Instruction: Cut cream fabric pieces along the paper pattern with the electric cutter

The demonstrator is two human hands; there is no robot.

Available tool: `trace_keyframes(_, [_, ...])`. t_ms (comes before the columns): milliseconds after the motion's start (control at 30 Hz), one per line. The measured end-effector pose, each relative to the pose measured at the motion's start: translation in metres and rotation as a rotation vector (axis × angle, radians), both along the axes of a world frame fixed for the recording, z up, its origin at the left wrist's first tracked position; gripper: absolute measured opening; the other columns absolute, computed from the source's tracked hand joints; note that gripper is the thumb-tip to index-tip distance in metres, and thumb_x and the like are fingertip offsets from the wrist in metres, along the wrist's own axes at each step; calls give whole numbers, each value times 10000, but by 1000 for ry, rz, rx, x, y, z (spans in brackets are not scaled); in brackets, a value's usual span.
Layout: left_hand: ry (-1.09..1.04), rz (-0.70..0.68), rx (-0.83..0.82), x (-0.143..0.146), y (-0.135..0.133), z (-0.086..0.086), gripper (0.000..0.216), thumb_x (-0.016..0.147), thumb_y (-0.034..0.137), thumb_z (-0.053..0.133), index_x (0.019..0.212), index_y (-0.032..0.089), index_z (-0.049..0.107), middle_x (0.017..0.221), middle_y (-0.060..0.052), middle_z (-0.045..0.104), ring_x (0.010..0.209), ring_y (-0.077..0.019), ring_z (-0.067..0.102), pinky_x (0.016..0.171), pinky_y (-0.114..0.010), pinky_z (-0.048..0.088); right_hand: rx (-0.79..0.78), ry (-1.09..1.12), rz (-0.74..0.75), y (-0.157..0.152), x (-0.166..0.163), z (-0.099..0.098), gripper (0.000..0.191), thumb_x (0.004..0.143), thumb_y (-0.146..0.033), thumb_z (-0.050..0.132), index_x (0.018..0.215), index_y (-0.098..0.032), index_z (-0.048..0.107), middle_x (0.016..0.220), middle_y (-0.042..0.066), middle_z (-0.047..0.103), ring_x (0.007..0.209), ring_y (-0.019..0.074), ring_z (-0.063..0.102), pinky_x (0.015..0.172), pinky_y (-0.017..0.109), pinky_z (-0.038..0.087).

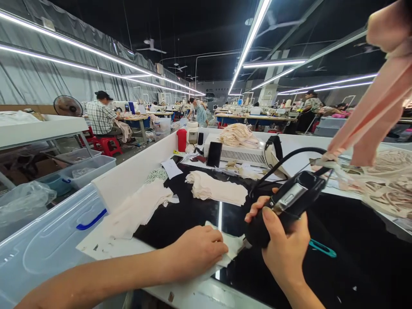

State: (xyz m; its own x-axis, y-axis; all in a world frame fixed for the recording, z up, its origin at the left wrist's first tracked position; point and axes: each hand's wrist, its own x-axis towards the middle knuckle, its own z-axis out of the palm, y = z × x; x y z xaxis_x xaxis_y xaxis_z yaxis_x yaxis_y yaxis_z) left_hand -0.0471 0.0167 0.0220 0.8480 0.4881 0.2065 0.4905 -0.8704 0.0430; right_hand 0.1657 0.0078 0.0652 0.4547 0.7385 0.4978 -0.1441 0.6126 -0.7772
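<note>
L hand [196, 253] lay flat, unclenched, pinning cloth [232, 245] to tabletop [180, 219] to steady it; R hand [285, 251] gripped tool [289, 199], tip by cloth edge.

**Large garment workshop, dark ceiling, strip lighting**

A dark ceiling [199, 25] is crossed by long light strips [251, 38]; ceiling fans [151, 45] are hung beneath. The left wall is covered with grey sheeting [38, 81]. Rows of worktables [254, 116] are seen far back. A round fan [68, 105] is seen at left; red stools [109, 145] are set on the grey floor [128, 156], clear plastic bins [86, 167] nearby.
</note>
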Motion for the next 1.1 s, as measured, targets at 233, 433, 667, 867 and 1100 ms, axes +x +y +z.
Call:
trace_keyframes(233, [-73, -210, -103, -29, 21, 11, 340, 1052, -19, 676, 1226, 256, 776, 1305, -24, 843, 1229, -196, 795, 1288, -402, 483, 52, 15, -11, -2, 1, 17, 499, 864, -486, 1002, 1181, -261, 689, 881, -36, 732, 634, 168, 677, 582, 319, 636])
trace_keyframes(433, [-151, -221, -142, -28, 33, 14, 443, 1003, -78, 588, 1305, 186, 777, 1414, -107, 825, 1331, -232, 781, 1223, -353, 568, 26, 21, -5, -11, -2, 19, 507, 850, -461, 1002, 1196, -264, 688, 871, -34, 709, 650, 173, 668, 561, 310, 624])
trace_keyframes(667, [-139, -175, -134, 5, 51, 10, 413, 1041, -44, 590, 1365, 150, 758, 1435, -127, 810, 1347, -237, 777, 1175, -324, 612, -12, 37, -4, -23, 0, 17, 543, 819, -430, 1014, 1226, -279, 688, 884, -28, 709, 649, 182, 681, 535, 310, 636])
trace_keyframes(867, [-83, -198, -111, 10, 57, 3, 329, 1068, -25, 595, 1288, 160, 757, 1362, -106, 829, 1294, -233, 783, 1120, -303, 625, 3, 30, -11, -34, 10, 18, 519, 792, -403, 1017, 1181, -275, 699, 821, -28, 694, 623, 185, 663, 502, 303, 628])
trace_keyframes(1100, [-172, -271, -63, 2, 55, -2, 256, 1141, 56, 566, 1209, 164, 787, 1333, -120, 832, 1258, -221, 786, 1130, -311, 629, -15, 26, -17, -38, 16, 22, 534, 744, -417, 1047, 1145, -276, 724, 778, -24, 685, 632, 200, 646, 480, 302, 618])
